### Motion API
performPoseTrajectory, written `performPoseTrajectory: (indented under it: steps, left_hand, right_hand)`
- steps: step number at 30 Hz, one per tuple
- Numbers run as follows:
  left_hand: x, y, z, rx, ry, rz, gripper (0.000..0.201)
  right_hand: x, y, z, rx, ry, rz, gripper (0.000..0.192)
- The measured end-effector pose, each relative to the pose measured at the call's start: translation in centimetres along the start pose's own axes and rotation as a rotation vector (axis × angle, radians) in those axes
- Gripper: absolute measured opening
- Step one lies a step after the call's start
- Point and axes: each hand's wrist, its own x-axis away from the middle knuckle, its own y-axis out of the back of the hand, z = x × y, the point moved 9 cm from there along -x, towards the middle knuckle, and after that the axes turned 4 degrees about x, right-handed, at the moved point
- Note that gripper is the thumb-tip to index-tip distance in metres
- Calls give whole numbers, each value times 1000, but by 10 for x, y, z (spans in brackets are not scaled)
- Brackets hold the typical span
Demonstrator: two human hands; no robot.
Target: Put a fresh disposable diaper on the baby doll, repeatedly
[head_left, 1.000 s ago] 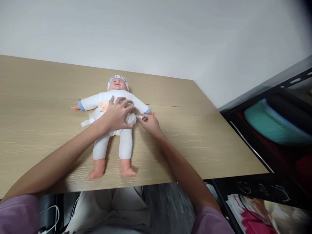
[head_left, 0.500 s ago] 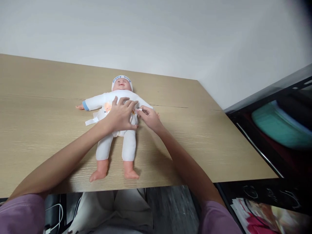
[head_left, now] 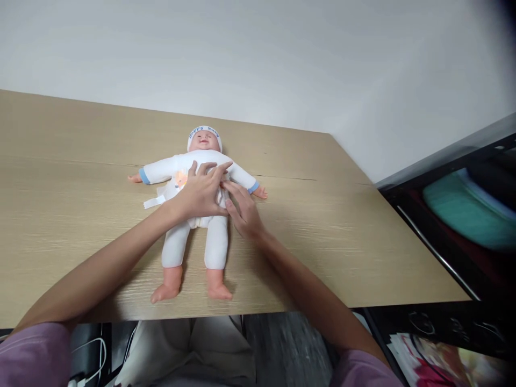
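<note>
A baby doll (head_left: 174, 250) in white clothes with blue cuffs lies on its back, feet toward me. Around its middle is a white diaper (head_left: 198, 222), largely covered by my hands. One white fastening tab (head_left: 154, 202) sticks out flat at the doll's left-hand side in my view. My left hand (head_left: 201, 194) spreads its fingers over the doll's belly, thumb low near the hip. On the other side, my right hand (head_left: 245, 214) lays its stretched fingers against the diaper's side, thumb apart. Its fingertips almost meet my left hand; whatever lies under them is hidden.
The doll lies on a wooden table (head_left: 322, 236) whose near edge is close to its feet. A white wall (head_left: 242, 64) stands behind. To the right are a dark shelf with a green item (head_left: 467, 209) and, lower, colourful printed papers (head_left: 435, 360).
My right hand has gone from pinching a white tab to pressing stretched fingers at the diaper's side. My left hand stays on the belly. The view has shifted slightly.
</note>
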Motion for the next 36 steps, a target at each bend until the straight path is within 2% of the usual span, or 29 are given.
performPoseTrajectory:
  steps: [4,7,10,12,13,16,18,22,25,28,32,36]
  left_hand:
    - [3,13,0,164,-60,0,110]
    - [16,34,8,389,-69,-67,78]
    - [41,63,33,423,-21,-274,46]
    - [63,76,62,326,86,-391,38]
    - [74,78,78,274,159,-413,37]
    - [102,70,124,143,341,-344,40]
    - [115,58,142,59,382,-252,41]
    - [125,42,159,-51,413,-147,36]
    - [125,37,167,-45,463,-79,38]
    - [123,38,174,72,508,3,44]
    - [122,43,176,442,551,111,53]
    - [110,62,168,642,602,-19,57]
  right_hand:
    - [3,-6,-2,137,51,79,59]
    - [1,-3,0,187,93,91,61]
    - [-4,3,6,240,131,80,59]
    - [-10,12,12,277,131,27,54]
    - [-15,16,15,293,120,-16,50]
    - [-34,25,29,283,75,-129,38]
    - [-50,20,42,226,80,-122,32]
    - [-82,-13,70,155,166,23,25]
    - [-96,-38,75,187,182,89,23]
    - [-100,-54,65,197,132,115,21]
    - [-98,-61,50,175,71,137,25]
    - [-96,-61,50,140,42,179,40]
